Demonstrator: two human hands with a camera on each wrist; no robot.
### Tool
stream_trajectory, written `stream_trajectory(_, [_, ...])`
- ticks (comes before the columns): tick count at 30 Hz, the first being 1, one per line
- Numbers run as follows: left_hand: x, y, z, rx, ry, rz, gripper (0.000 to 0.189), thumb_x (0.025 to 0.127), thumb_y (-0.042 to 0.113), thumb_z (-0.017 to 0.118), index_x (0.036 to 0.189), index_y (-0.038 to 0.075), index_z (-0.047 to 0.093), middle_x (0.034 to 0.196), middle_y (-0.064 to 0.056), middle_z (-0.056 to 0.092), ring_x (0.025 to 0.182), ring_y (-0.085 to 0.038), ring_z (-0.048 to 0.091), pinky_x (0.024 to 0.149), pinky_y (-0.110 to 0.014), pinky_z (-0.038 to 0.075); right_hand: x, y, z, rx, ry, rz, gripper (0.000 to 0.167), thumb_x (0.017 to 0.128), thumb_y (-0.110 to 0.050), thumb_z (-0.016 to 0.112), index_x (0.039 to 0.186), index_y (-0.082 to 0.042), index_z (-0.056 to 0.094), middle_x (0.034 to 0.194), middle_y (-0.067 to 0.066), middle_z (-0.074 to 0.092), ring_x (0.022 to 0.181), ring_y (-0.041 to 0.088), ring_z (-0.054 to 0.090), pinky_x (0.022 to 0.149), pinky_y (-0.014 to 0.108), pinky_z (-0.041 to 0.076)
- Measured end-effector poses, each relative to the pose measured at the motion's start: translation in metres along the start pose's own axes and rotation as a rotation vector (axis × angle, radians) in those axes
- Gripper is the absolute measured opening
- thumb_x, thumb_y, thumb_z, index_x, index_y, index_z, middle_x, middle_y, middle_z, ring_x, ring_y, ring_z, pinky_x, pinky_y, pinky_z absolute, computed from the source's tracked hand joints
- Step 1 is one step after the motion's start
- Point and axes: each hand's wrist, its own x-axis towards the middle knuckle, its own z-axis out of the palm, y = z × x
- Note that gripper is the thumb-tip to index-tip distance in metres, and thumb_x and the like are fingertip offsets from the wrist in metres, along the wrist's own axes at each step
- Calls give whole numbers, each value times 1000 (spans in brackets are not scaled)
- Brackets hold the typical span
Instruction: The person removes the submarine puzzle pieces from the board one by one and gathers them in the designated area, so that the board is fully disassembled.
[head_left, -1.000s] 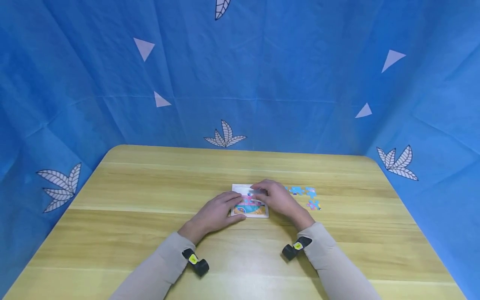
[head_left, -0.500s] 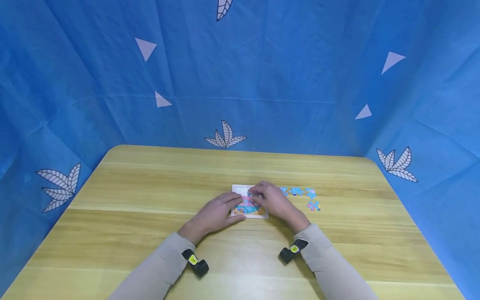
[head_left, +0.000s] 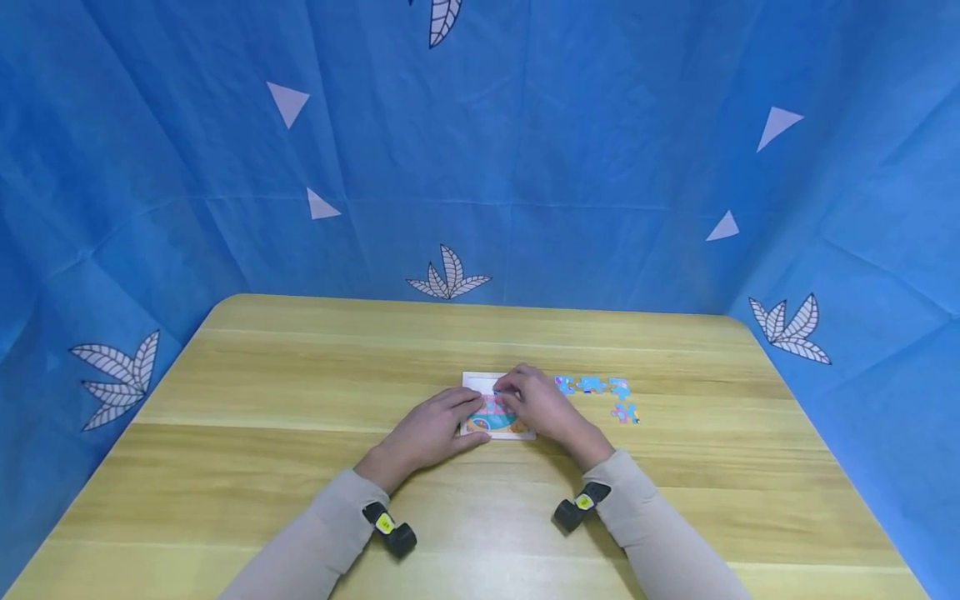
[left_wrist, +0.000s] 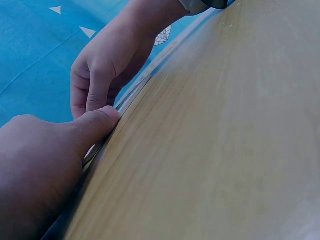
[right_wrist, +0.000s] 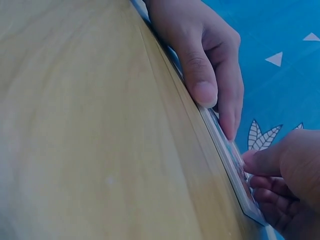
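Observation:
A small jigsaw puzzle [head_left: 495, 425] lies in a white-rimmed tray [head_left: 472, 377] at the middle of the table. Pink, teal and orange pieces fill its near part, while a white area shows toward the far side. My left hand [head_left: 431, 427] rests over the tray's left side, fingertips on the puzzle and thumb [right_wrist: 204, 90] at the near rim. From the right, my right hand [head_left: 549, 410] pinches a puzzle piece [head_left: 497, 392] low over the puzzle. That piece is mostly hidden by the fingers, with only a bit of blue showing.
Several loose jigsaw pieces [head_left: 591, 384], mostly blue, lie right of the tray. A pink and blue piece [head_left: 625, 413] sits nearer me. Behind the wooden table [head_left: 315, 350] hangs a blue curtain [head_left: 600, 167] with leaf prints.
My right hand has shifted slightly left over the puzzle and its thumb and finger have come closer together, uncovering more of the loose pieces. The left hand stays in place.

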Motion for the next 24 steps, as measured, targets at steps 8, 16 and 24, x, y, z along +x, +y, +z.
stream_trajectory(8, [0,1,0,19,24,16,68,94,59,53,140,7,55,142,-4,52,132,-22,46,110,-36,39,0,-3,2,-4,-4,27,9,96,-14,65,102,-9,69,95,0,60,85,15,54,76,33,51])
stream_trajectory(16, [0,0,2,18,21,19,69,95,60,51,140,8,55,142,-4,52,132,-22,46,110,-36,39,1,-4,1,98,-18,78,7,94,-14,68,100,-14,66,85,-7,62,77,7,59,70,29,52])
stream_trajectory(24, [0,-1,1,22,24,24,69,95,60,50,141,8,54,143,-4,51,132,-22,46,110,-37,39,0,2,-2,237,-71,90,19,95,-15,67,114,-14,69,85,-6,62,77,10,58,68,30,52])
